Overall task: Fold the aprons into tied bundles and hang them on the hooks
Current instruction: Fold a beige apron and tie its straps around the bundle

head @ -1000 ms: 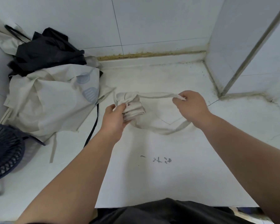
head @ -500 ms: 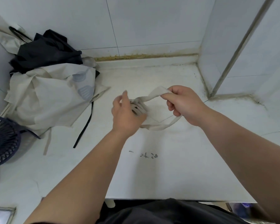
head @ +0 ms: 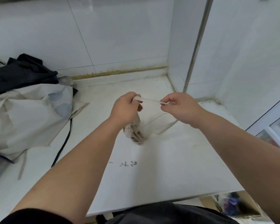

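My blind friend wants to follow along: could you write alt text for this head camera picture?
A person's left hand and right hand hold a thin beige cloth strap stretched between them over a white countertop. A rolled beige apron bundle is below the left hand; a crumpled beige apron and black cloth lie heaped at the far left.

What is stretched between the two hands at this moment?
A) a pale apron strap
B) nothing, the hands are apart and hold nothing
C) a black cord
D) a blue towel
A: the pale apron strap runs taut from the left hand to the right hand, each pinching one end, with the folded bundle below the left hand.
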